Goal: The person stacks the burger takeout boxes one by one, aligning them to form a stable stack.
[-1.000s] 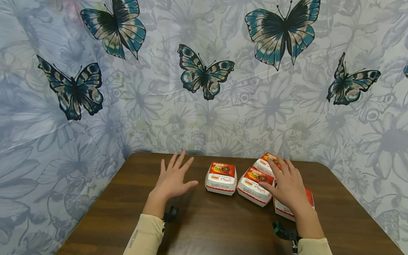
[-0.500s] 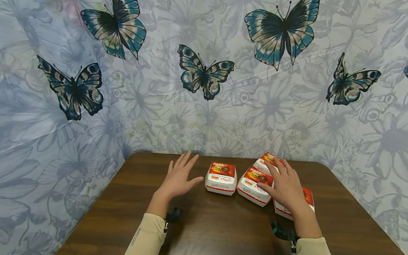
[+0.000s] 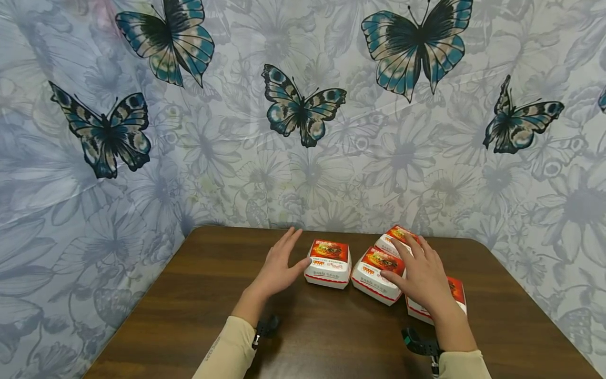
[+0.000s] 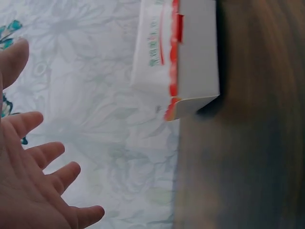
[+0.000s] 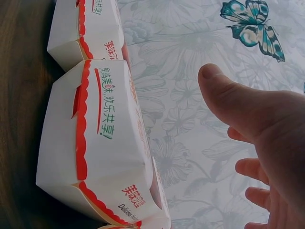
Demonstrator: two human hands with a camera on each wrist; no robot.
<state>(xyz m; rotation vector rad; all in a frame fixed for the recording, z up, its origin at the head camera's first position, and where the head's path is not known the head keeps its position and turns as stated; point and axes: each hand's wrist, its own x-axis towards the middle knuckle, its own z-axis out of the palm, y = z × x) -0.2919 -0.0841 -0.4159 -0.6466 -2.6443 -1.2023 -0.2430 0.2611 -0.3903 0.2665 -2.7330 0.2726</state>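
Observation:
Four white and red burger boxes sit on the brown table (image 3: pixel 199 295). The leftmost box (image 3: pixel 329 266) stands just right of the left hand (image 3: pixel 276 268), whose fingers are spread and whose thumb is near the box's left side. In the left wrist view that hand (image 4: pixel 38 176) is apart from the box (image 4: pixel 195 52). The right hand (image 3: pixel 423 276) hovers with extended fingers over the group of the middle box (image 3: pixel 374 279), the back box (image 3: pixel 388 243) and the right box (image 3: pixel 459 295), partly covering them. In the right wrist view, a gap separates the hand (image 5: pixel 267 124) from the nearest box (image 5: pixel 95 129).
A pale floral cloth (image 3: pixel 303 179) with printed butterflies hangs behind the table's back edge. Black wrist-worn devices sit at the left wrist (image 3: pixel 267 325) and the right wrist (image 3: pixel 420 342). Bare tabletop shows left of the left hand and in front of the boxes.
The left hand has moved right, close to the leftmost box. The right hand has shifted slightly left. The boxes have stayed in place on the table.

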